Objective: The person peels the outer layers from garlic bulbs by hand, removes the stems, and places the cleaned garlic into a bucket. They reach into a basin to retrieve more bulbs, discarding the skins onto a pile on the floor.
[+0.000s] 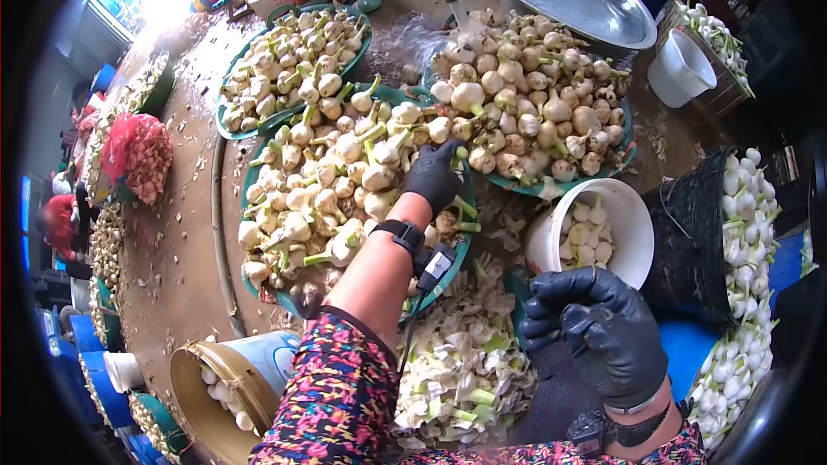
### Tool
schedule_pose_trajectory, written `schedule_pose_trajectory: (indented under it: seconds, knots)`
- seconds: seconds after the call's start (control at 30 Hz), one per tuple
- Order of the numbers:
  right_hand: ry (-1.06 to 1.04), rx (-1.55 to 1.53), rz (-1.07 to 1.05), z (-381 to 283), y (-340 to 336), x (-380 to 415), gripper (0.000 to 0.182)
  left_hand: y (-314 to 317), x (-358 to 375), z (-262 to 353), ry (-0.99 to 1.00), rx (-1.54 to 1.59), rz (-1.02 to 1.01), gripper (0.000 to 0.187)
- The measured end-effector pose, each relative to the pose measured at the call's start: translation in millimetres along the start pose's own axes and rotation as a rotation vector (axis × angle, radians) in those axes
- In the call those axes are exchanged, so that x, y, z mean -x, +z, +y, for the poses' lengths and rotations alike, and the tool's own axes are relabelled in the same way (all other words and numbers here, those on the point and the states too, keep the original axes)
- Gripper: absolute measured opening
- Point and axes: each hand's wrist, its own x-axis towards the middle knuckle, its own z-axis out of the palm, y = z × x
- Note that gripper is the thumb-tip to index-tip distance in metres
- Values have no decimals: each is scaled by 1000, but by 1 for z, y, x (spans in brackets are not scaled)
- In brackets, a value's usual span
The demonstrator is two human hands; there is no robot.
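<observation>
Lying just above the left hand [435, 176] near mid-frame, a garlic bulb [439, 129] is farther from the right hand [607, 336], curled lower right; what either's fingers hold, I cannot tell.

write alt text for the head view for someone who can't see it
A black-gloved left hand reaches into a green basket of garlic bulbs, while the gloved right hand is curled in front of a white bucket. Peelings lie heaped nearby, with two more full baskets beyond.
</observation>
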Motion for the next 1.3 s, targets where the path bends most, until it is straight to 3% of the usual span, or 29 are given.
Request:
schedule_pose_trajectory:
  seconds: [0.03,0.13,0.2,0.27,0.3,0.33,0.4,0.47,0.5,0.53,0.57,0.6,0.63,0.67,0.73,0.77,0.9,0.97,1.07,1.1,1.27,1.3]
  knots:
    - [15,7,-1,0,-1,2,31,7,-3,-8,32,5,28,41]
    - [39,27,10,-2,-4,9,30,-14,15,-19,52,-7,65,38]
    - [16,2,-14,-1,-7,11,29,-38,40,-24,-6,198,121,32]
    - [27,12,-23,0,-9,12,30,-49,70,-45,12,797,140,27]
    - [11,0,-57,3,-11,12,32,-68,93,-33,-94,1074,91,25]
    - [-3,-11,-93,6,-10,12,34,-76,108,-31,-203,1152,69,23]
    - [-3,132,-105,10,-3,11,42,-88,147,-12,-76,1031,70,20]
    - [-97,163,-191,23,1,9,56,-98,181,11,200,581,14,19]
    - [-175,269,-172,29,13,11,71,-106,193,25,507,172,112,23]
    - [-256,375,-153,34,22,12,86,-102,210,36,454,302,119,30]
    - [-412,692,-191,46,14,4,95,-105,228,50,250,630,34,32]
    - [-471,702,-242,51,18,5,88,-110,245,63,36,951,-50,35]
    - [-388,578,-317,56,20,5,83,-113,258,72,-50,1102,-58,40]
    - [-303,452,-390,62,23,6,78,-118,271,82,-51,1097,-43,40]
    - [-418,288,-452,72,32,14,66,-129,297,96,-106,1076,99,19]
    - [-394,243,-475,77,36,19,65,-128,303,88,-105,1116,140,33]
    - [-278,165,-512,92,53,38,62,-133,342,77,-65,1043,250,28]
    - [-180,131,-464,95,60,46,60,-134,356,75,-53,1216,225,26]
    - [-160,159,-480,106,61,44,61,-137,370,69,-45,1209,183,25]
    - [-168,204,-478,108,62,44,64,-134,372,64,55,997,246,25]
    - [-156,184,-492,122,59,35,66,-129,371,50,120,810,289,32]
    - [-203,215,-494,124,59,33,65,-131,369,51,123,659,303,34]
